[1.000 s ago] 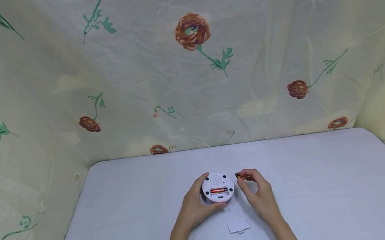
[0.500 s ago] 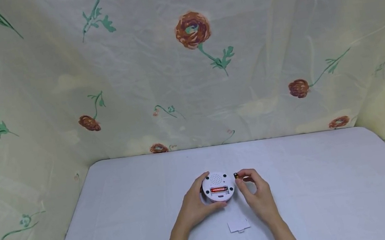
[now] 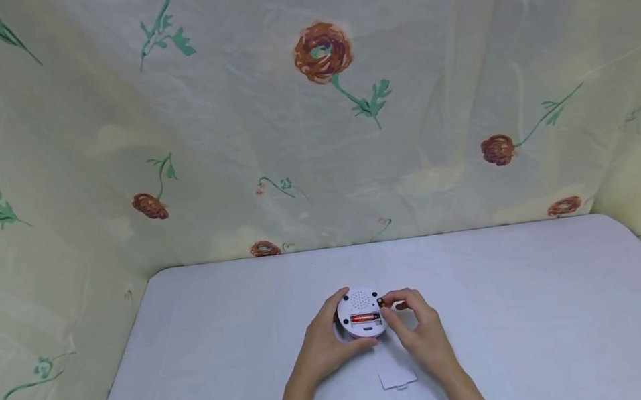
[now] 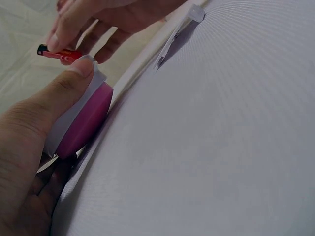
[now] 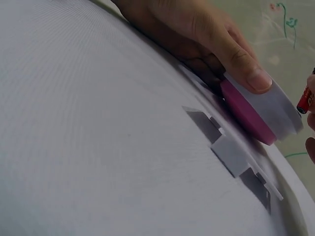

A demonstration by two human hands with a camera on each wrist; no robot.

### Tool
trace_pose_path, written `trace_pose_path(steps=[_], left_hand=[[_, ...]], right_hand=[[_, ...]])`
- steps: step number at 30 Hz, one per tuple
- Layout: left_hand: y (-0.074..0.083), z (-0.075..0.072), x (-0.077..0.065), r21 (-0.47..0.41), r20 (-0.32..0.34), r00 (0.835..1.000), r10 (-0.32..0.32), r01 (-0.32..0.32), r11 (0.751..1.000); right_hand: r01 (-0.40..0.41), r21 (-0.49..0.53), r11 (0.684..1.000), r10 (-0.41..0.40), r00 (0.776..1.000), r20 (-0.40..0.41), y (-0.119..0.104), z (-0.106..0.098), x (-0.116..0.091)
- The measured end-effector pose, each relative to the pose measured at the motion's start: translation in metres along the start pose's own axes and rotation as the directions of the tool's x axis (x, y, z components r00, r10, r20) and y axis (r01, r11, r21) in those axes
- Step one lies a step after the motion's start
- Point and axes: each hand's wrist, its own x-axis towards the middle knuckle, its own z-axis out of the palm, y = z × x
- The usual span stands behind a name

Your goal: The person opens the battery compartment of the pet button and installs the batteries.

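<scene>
My left hand point(image 3: 324, 346) grips a round white device point(image 3: 360, 299) by its sides, thumb at the near edge. Its underside faces up, with speaker holes, dark feet and a battery compartment. A red battery point(image 3: 363, 317) lies in that compartment. The left wrist view shows the device's pink side point(image 4: 88, 120) below the white part. Between thumb and fingers, my right hand point(image 3: 426, 333) pinches a second battery point(image 4: 60, 54), red with a black end. It is held just above the device's right side; whether it touches is hard to tell.
A small white battery cover point(image 3: 397, 378) with a tab lies on the white-covered table point(image 3: 207, 357), nearer the person than the device. Behind the table hangs a floral curtain point(image 3: 213, 126), which also lines both sides.
My right hand has moved left with its battery, from beside the device to over its right edge. My left hand and the device have stayed in place.
</scene>
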Motion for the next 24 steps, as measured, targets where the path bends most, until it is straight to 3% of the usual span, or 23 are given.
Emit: trace_pose_path(steps=[24], left_hand=[[-0.0022,-0.0001,-0.0010,0.009,-0.004,1.000,0.021,-0.021,1.000]], right_hand=[[-0.005,-0.013,1.000,0.006,0.995,0.095,-0.0051,0.0041,-0.0036]])
